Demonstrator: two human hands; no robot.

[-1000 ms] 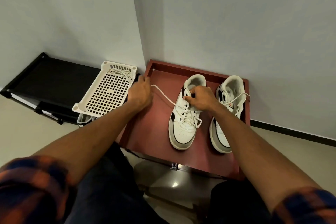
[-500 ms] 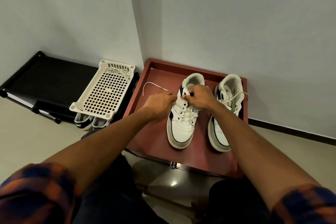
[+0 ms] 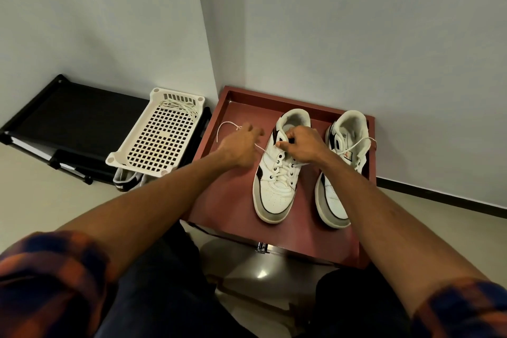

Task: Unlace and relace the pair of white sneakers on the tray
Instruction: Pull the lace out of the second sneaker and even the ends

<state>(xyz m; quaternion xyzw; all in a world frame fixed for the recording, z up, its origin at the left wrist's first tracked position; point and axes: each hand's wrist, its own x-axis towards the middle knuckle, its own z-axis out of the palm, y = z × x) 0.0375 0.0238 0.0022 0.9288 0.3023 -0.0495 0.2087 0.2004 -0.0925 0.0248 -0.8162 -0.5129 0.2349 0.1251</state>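
Two white sneakers with grey and black trim stand side by side on a dark red tray (image 3: pixel 236 206). My right hand (image 3: pixel 301 147) grips the upper eyelet edge of the left sneaker (image 3: pixel 277 189). My left hand (image 3: pixel 240 145) is just left of that shoe and holds its white lace (image 3: pixel 223 126), which runs taut from the top eyelets under my palm and curls out beyond my fingers. The right sneaker (image 3: pixel 333 200) lies partly under my right forearm, with one lace end draped over its collar.
A white perforated plastic basket (image 3: pixel 156 140) holding a loose white lace sits left of the tray, on a low black rack (image 3: pixel 71 115). A dark shoe (image 3: pixel 129 181) pokes out beneath the basket. Walls meet in a corner right behind the tray.
My left hand went from the tray's left rim to the left sneaker's eyelets, then drew back left with the lace. My right hand stayed on the shoe.
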